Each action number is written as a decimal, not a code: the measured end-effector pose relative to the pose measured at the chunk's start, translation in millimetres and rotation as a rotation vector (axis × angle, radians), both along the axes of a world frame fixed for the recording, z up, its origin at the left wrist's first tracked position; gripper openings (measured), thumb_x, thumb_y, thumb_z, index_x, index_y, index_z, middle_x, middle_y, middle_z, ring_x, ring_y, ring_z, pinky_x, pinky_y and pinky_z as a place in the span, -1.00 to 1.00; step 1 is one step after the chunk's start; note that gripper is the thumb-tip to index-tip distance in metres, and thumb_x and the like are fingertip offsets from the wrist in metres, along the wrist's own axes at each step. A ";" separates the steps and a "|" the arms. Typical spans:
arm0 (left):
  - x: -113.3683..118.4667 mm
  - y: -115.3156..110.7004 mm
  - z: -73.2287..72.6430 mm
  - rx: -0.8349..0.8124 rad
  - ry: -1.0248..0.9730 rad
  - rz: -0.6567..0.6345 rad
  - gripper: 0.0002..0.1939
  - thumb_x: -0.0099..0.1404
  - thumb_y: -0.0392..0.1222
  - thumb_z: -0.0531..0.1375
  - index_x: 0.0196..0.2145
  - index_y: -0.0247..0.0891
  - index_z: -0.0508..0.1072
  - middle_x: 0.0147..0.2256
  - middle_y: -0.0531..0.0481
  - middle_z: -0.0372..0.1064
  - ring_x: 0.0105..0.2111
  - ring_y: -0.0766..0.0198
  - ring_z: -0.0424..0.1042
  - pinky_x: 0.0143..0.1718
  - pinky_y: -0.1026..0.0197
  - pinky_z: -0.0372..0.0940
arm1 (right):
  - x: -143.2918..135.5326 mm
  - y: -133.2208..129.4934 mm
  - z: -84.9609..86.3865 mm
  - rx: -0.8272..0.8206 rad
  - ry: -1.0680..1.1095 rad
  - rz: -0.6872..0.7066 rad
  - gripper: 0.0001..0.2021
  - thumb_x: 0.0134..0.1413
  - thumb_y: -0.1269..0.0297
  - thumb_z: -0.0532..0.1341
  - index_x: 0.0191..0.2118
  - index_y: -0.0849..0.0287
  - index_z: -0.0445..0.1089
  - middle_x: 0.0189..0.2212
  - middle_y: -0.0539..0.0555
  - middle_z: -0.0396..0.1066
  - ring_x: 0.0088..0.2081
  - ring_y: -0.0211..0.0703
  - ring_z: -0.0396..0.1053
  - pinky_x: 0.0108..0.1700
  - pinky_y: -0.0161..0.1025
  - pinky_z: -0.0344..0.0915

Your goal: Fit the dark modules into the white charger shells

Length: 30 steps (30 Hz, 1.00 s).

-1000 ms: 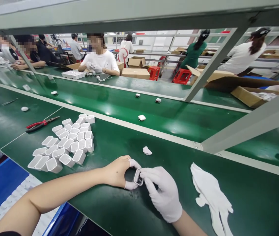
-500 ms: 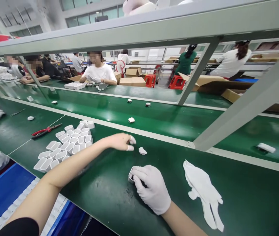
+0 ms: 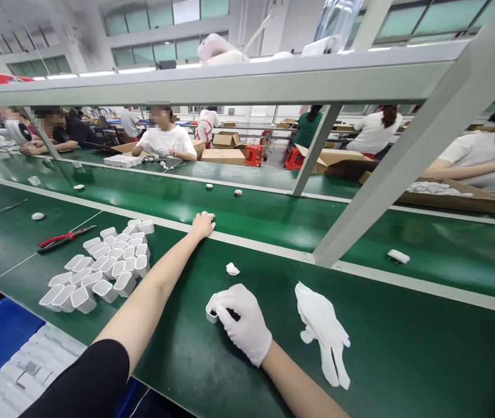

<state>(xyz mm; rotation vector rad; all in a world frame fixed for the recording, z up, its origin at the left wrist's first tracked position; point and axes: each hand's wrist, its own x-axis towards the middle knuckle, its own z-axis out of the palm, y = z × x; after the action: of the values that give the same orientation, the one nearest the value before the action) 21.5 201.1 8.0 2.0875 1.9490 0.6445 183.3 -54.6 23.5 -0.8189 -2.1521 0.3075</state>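
At belt (image 3: 269, 223), left grip (image 3: 204, 225): hold unclear; right grip (image 3: 244, 325) partly hides white case (image 3: 210, 314).

A factory assembly floor, from where I stand.
A long green workbench (image 3: 387, 337) runs across the frame, with people (image 3: 169, 142) at work beyond it, upper left and far right; many matching white containers (image 3: 99, 264) crowd left of centre near red-handled pliers (image 3: 62, 238), and cardboard boxes (image 3: 223, 157) and red stools (image 3: 253, 155) stand in the upper middle, below high windows (image 3: 161, 17).
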 end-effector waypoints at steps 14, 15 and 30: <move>-11.2 -70.0 21.1 0.140 -0.643 -0.038 -0.59 0.42 -0.15 0.10 0.18 -0.29 0.22 -0.02 -0.16 0.40 -0.09 0.18 0.44 -0.03 0.06 0.36 | 2.4 2.0 -8.6 -0.114 0.218 -0.091 -0.68 0.20 0.46 0.03 -0.52 0.15 0.38 -0.51 0.00 0.40 -0.40 -0.21 0.36 -0.31 -0.28 0.29; -12.3 -85.9 17.5 0.129 -0.690 -0.075 -0.59 0.40 -0.17 0.11 0.17 -0.27 0.24 -0.04 -0.14 0.42 -0.09 0.20 0.44 -0.01 0.12 0.35 | 5.5 2.6 -9.6 -0.120 0.254 -0.121 -0.68 0.25 0.44 0.01 -0.46 0.15 0.40 -0.46 0.03 0.43 -0.38 -0.19 0.38 -0.31 -0.27 0.31; -39.0 -188.9 -17.1 -0.139 -1.123 -0.339 -0.39 0.14 0.01 0.31 0.08 -0.29 0.29 -0.15 -0.11 0.39 -0.17 0.21 0.47 -0.05 0.08 0.38 | 7.1 7.1 -16.2 -0.236 0.225 -0.177 -0.77 0.27 0.26 0.04 -0.25 0.12 0.44 -0.32 0.09 0.45 -0.28 -0.11 0.40 -0.21 -0.18 0.36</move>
<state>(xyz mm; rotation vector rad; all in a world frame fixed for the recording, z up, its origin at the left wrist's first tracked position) -17.5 12.2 -9.2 1.3705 0.9449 1.1910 190.4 -47.5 7.3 -1.0482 -1.8425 0.5428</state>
